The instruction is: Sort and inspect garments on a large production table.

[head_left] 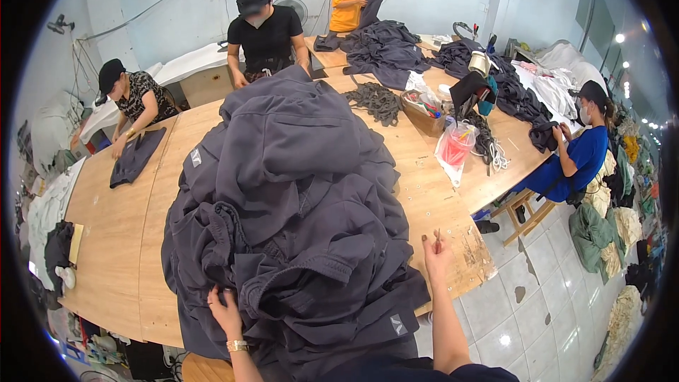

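A big heap of dark grey garments [297, 170], with elastic gathered waistbands and a zip pocket showing, lies before me on the wooden table [106, 233]. At its near left side my left hand [226, 313] has its fingers curled on the fabric of one garment; the fingertips are partly hidden in the folds. My right hand [438, 258] is raised over the table's near right corner, apart from the heap. Its fingers close around small reddish thread snips [438, 242] with the points up.
Across the table, several co-workers handle dark garments. On the right stand a cardboard box [424, 122] of small items and a pink-filled plastic cup [458, 143]. A bundle of dark cords [378, 101] lies beyond the heap. A wooden stool [525, 216] stands on the tiled floor [523, 304].
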`<action>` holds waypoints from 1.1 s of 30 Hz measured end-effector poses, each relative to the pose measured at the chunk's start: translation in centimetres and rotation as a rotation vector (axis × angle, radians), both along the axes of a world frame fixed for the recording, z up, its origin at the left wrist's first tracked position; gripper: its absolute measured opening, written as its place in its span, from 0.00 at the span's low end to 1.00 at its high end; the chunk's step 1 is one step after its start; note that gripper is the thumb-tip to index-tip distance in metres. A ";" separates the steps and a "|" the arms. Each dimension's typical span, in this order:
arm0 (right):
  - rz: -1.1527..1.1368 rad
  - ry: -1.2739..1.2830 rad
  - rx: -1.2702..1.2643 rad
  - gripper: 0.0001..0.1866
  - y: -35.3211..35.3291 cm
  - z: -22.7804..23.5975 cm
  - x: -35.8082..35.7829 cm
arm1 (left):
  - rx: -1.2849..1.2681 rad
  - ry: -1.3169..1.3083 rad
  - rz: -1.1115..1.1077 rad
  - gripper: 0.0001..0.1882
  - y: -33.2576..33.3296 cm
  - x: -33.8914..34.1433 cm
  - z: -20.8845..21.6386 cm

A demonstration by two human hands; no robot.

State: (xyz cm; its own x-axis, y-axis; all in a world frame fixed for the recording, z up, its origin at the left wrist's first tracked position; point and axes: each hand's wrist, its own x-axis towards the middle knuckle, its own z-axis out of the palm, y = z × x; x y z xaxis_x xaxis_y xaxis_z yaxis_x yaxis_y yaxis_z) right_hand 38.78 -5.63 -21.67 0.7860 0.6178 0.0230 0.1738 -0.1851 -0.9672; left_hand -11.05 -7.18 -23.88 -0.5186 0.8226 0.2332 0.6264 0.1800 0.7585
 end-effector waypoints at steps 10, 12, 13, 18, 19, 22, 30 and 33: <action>0.777 -0.446 0.431 0.13 0.1 8.5 -13.4 | 0.254 0.198 -0.489 0.37 -2.2 10.6 12.6; 0.729 -0.180 0.319 0.13 0.3 8.2 -13.6 | 0.257 0.180 -0.444 0.31 -2.0 10.6 12.5; 0.692 -0.182 0.299 0.17 0.1 9.0 -13.2 | 0.250 0.175 -0.431 0.31 -2.0 10.2 12.7; 0.716 -0.093 0.423 0.23 -2.9 14.2 -10.0 | 0.365 -0.065 -0.413 0.18 -2.7 7.4 17.9; 0.676 0.029 0.385 0.23 -3.9 16.2 -10.0 | 0.387 -0.162 -0.391 0.18 -3.4 6.6 19.4; 0.606 0.127 0.678 0.17 -4.8 19.5 -10.3 | 0.506 -0.500 -0.478 0.22 -4.5 5.6 24.2; 0.575 0.038 0.318 0.12 4.6 18.0 -11.8 | 0.322 -0.727 -0.460 0.31 2.3 3.7 22.8; 0.543 0.072 0.257 0.09 5.5 13.6 -11.4 | 0.275 -0.605 -0.399 0.30 1.6 3.1 19.6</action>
